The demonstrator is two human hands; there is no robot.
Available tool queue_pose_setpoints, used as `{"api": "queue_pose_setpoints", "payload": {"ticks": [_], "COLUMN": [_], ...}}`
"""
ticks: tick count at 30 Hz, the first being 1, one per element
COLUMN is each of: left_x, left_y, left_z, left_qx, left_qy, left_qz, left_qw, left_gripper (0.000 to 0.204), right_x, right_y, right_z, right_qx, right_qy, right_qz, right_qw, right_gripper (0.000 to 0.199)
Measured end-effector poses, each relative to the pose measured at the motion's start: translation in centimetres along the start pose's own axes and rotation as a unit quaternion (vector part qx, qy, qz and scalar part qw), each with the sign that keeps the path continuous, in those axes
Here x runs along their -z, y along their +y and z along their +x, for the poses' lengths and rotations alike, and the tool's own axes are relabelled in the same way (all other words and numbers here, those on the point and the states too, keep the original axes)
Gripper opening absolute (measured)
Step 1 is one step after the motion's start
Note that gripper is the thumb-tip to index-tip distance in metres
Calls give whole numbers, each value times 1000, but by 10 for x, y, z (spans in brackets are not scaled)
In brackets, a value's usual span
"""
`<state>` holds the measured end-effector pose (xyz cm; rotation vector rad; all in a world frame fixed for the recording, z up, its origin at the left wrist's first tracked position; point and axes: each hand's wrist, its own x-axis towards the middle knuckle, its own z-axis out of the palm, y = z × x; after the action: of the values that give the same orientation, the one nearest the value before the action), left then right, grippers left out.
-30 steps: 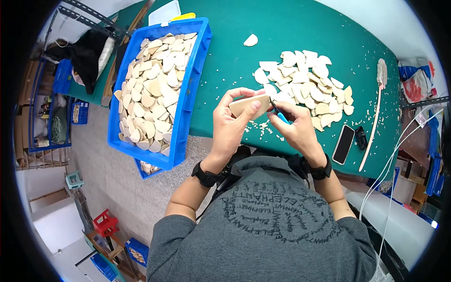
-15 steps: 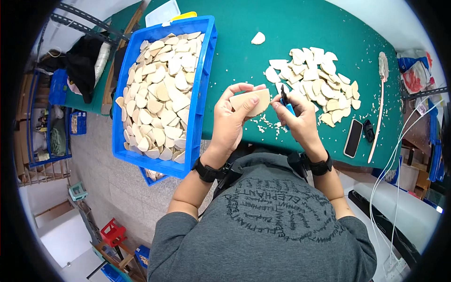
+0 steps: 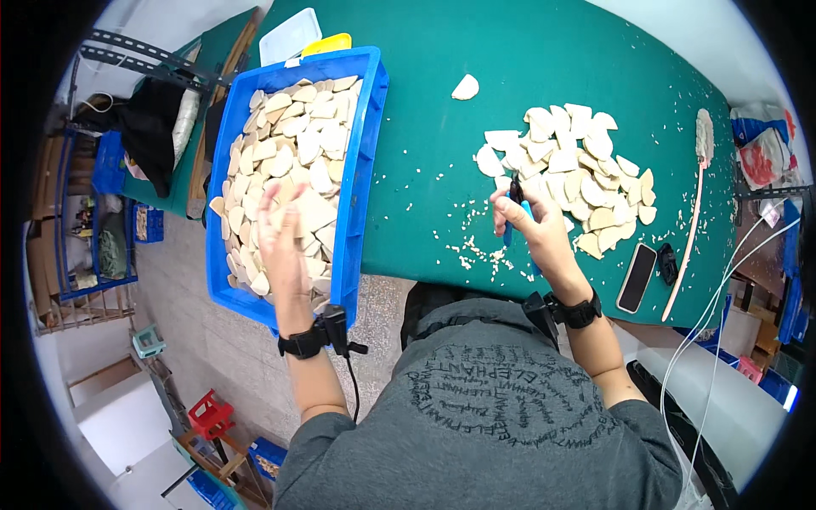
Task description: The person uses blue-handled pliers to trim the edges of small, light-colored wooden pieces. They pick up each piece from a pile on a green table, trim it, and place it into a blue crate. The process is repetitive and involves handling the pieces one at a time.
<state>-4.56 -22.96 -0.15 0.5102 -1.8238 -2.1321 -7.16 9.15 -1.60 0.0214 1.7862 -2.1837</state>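
My left hand (image 3: 286, 251) is over the blue crate (image 3: 364, 170), above a heap of pale, flat half-round pieces (image 3: 285, 161). Its fingers look apart though blurred, and I make out nothing between them. A larger pale piece (image 3: 318, 209) lies just beside its fingers. In my right hand (image 3: 544, 234) is a pair of blue-handled cutting pliers (image 3: 515, 192), dark jaws pointing away from me. The pliers are over the green table, by the near left side of a loose pile of similar pieces (image 3: 586, 191).
Pale crumbs (image 3: 476, 255) are scattered on the green tabletop (image 3: 425, 212). One lone piece (image 3: 465, 87) lies farther back. To the right are a phone (image 3: 637, 278), a small black object (image 3: 667, 264) and a long-handled brush (image 3: 702, 140). White cables (image 3: 710, 297) hang at the right.
My left hand has moved left from beside the pliers to over the crate. The flat piece it was holding no longer shows in it. The right hand still holds the pliers nearly in place.
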Motion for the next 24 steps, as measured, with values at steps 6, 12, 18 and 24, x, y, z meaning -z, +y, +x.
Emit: {"api": "queue_pose_setpoints", "payload": {"ticks": [6,12,18,24], "left_x": [-46,-246,-278,-246], "left_y": [-86,-188,-203,-141], "left_z": [112,173,184,102], "left_qx": [-239,-127,-102,231], "left_qy": [5,-165,-210,-312], "left_qz": [453,598,676,85], "left_qw": [859,774,699,917], "left_gripper": [33,54,42,31], "right_x": [51,88,122,122], "right_y": [10,10,17,12], "right_z": [-7,-33,-62,-40], "right_qx": [-59,-73,-93,-83], "right_qy": [53,138,210,170], "right_qz": [27,4,-19,-38], "right_qw": [996,988,973,981], "right_gripper": [28,28,24,28]}}
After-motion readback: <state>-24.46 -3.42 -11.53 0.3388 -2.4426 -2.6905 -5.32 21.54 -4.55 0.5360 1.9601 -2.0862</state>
